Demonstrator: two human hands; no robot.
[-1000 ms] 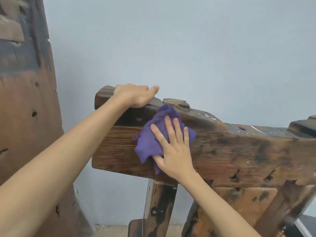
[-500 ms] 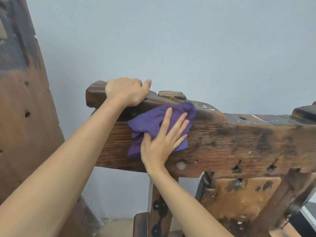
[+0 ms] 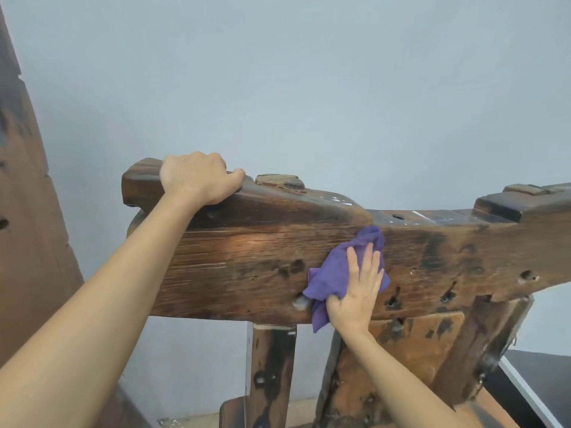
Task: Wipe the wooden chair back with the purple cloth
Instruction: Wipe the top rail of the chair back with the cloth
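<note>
Purple cloth (image 3: 335, 274) bunched and flattened against the front face of the wooden chair back (image 3: 247, 264), about midway along the thick top rail, just below the step where the raised left section drops to the lower middle; one corner of it hangs past the rail's bottom edge. Right hand (image 3: 358, 291) laid over the cloth, fingers (image 3: 367, 261) straight and together pointing up the rail, palm pressing the fabric to the wood; thumb side hidden under the folds. Left hand (image 3: 197, 177) on top of the rail near its left end, fingers curled over the far edge, thumb along the top, gripping the wood. Rail is dark, weathered timber with cracks, knots and several small holes; a pale glossy patch shows left of the cloth. A wooden peg (image 3: 279, 180) stands up from the top edge just right of the left hand; a second raised block (image 3: 513, 205) sits at the right end. Below the rail, a narrow upright post (image 3: 272, 372) and, right of it, a broader orange-brown panel (image 3: 411, 350). Another wooden slab (image 3: 27, 242) runs up the left edge of view. Plain pale blue-grey wall (image 3: 309, 88) behind. No containers in view
</note>
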